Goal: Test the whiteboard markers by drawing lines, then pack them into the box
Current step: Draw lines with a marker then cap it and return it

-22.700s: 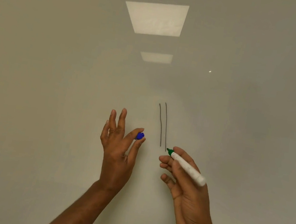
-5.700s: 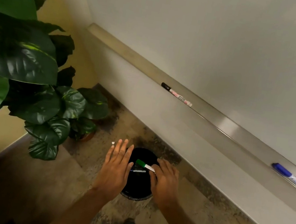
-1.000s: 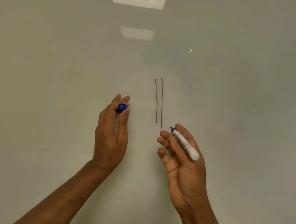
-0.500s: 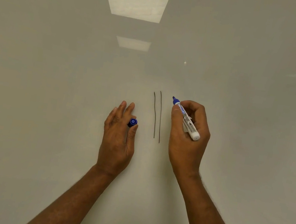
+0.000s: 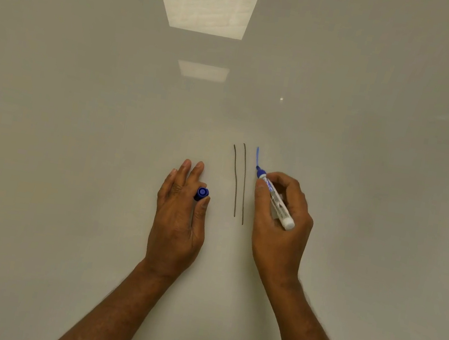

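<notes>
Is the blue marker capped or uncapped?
Uncapped: the marker has its bare tip on the whiteboard; the left hand holds the cap.

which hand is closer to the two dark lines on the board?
Right. The right hand, holding the blue marker, sits just right of the dark lines; the left hand, pinching the cap, is further off on their left.

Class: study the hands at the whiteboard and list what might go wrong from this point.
1. The right hand holds the blue marker, tip at the foot of the short blue line, close beside two dark lines; drifting left might cross them and muddle the test.
2. The left hand only pinches the blue cap; it might slip and fall.
</notes>
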Available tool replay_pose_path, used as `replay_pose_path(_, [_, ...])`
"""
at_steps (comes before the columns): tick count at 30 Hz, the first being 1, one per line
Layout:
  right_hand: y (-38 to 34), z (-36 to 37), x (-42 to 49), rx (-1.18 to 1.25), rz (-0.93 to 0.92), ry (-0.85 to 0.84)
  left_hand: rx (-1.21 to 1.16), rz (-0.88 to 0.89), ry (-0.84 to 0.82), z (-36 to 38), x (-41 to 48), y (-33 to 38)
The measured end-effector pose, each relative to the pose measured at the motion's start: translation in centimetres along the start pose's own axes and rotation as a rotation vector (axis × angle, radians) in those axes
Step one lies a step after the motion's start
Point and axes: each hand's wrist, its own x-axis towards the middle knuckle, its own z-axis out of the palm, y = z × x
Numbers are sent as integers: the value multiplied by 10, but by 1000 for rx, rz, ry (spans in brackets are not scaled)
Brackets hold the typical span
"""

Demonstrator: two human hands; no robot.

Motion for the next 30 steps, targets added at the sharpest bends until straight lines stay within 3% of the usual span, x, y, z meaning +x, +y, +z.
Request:
replay_pose_path(8, [27,-34,-64,-31,135,-17,5,4,-2,1,-1,-2])
replay_pose_path(20, [-9,0,24,34,-44,24,-4,-28,-11,0,-1,-1])
replay_pose_path(30, [12,-30,-35,-43,45,0,0,24,1,-1,0,0])
